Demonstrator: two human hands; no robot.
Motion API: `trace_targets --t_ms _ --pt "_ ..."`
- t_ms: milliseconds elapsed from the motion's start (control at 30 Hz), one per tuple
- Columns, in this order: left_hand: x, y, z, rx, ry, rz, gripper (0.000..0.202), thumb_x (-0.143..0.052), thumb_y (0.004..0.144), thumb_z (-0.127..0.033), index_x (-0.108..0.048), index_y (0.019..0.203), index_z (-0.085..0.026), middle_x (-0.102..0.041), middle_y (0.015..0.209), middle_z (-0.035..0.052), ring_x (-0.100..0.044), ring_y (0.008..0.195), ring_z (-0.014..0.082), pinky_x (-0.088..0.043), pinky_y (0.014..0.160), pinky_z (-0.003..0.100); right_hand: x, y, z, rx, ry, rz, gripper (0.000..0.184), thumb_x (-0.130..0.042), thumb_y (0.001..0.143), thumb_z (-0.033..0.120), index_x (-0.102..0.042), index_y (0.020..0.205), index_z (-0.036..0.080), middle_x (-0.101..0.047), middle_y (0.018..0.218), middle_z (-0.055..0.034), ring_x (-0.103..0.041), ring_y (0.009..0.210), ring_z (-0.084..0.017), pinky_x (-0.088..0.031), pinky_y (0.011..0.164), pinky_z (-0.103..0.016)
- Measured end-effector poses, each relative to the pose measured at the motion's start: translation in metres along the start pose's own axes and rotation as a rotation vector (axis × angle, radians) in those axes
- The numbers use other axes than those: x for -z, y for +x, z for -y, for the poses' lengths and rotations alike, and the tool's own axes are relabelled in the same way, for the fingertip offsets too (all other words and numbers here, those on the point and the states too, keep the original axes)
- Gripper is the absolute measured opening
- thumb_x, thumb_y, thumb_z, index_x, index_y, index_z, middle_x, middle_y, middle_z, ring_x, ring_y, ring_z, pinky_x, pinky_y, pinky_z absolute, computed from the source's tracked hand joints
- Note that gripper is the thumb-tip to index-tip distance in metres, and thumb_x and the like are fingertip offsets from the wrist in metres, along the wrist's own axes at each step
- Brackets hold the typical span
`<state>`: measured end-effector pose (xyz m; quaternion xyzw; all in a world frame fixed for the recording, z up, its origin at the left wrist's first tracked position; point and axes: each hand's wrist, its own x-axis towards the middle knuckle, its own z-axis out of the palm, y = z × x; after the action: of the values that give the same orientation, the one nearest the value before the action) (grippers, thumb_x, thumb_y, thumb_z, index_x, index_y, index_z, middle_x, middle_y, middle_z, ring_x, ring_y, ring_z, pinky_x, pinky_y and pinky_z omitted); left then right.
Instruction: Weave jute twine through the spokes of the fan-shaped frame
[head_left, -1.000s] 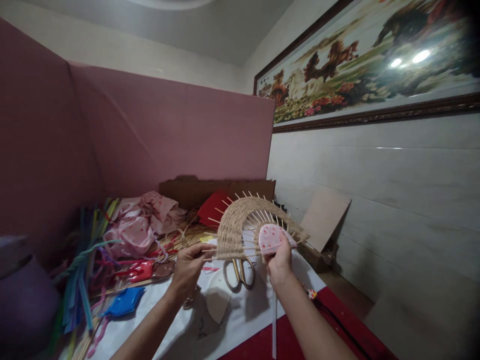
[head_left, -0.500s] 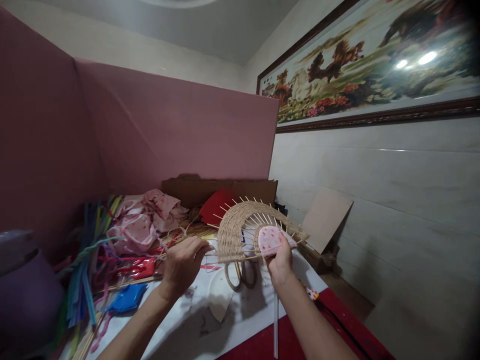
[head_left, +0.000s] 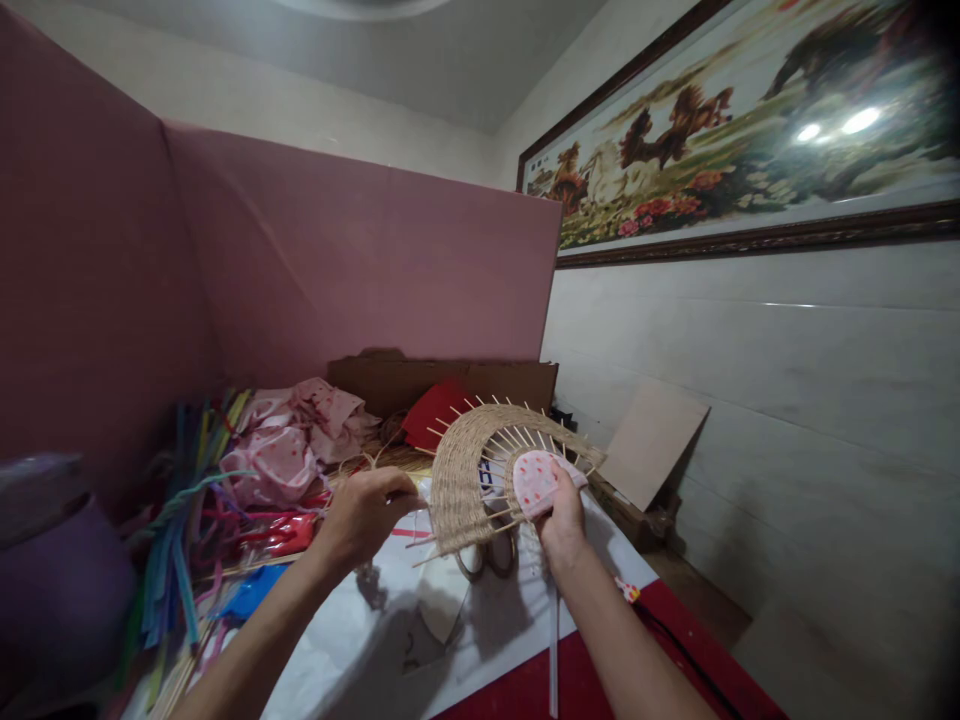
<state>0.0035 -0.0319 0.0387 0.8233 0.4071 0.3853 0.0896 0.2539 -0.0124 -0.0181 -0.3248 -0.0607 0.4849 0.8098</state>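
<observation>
A half-round fan woven of tan twine over thin sticks is held up above the table. Its stick ends poke out past the curved rim, and a pink fabric piece with red dots covers its hub. My right hand grips the fan at this hub, thumb on top of the fabric. Just left of the fan's lower left end, my left hand is closed in a pinch; what its fingertips hold is too small to make out. Below the fan lie scissors, their handles partly hidden by it.
Pink dotted cloth, blue and green strips, a blue packet and a red packet crowd the left side. Red material lies behind the fan. A clear stick rests near the front. A board leans at the wall.
The fan has tilted, its lower left end dropping a little toward me, so its sticks there point down to the left. My left hand stays beside that end, still pinched.
</observation>
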Motion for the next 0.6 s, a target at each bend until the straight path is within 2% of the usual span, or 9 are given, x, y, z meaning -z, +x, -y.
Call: trace_targets --t_ms 167,433,600 --pt "-0.001 -0.001 0.006 0.147 -0.163 0.151 0.017 -0.064 0.062 -0.034 -0.064 0.056 -0.018 -0.051 0.045 -0.0036 -0.040 0.044 0.0093 -0.025 0.043 0.020 -0.003 -0.004 -0.001 -0.001 -0.026 0.048 0.023 -0.056 0.068 0.025 -0.059 0.089 0.016 -0.068 0.071 -0.0014 -0.064 0.070 -0.016 -0.051 0.067 -0.030" --pt "-0.004 0.000 -0.002 0.002 -0.072 0.025 0.010 -0.060 0.067 -0.023 -0.069 0.062 -0.022 -0.066 0.059 0.0011 -0.054 0.055 0.0139 -0.035 0.054 0.022 -0.001 -0.005 0.001 -0.011 -0.049 0.038 0.024 -0.055 0.069 0.029 -0.059 0.088 0.015 -0.068 0.068 -0.0018 -0.064 0.064 -0.015 -0.052 0.066 -0.029" --pt "-0.012 -0.002 0.005 0.051 -0.176 -0.028 0.011 -0.061 0.067 -0.028 -0.070 0.062 -0.023 -0.062 0.051 -0.0002 -0.051 0.047 0.0124 -0.034 0.049 0.021 0.000 -0.003 0.001 0.006 -0.057 0.037 0.026 -0.054 0.070 0.029 -0.060 0.092 0.016 -0.068 0.071 -0.0020 -0.064 0.067 -0.015 -0.052 0.066 -0.029"
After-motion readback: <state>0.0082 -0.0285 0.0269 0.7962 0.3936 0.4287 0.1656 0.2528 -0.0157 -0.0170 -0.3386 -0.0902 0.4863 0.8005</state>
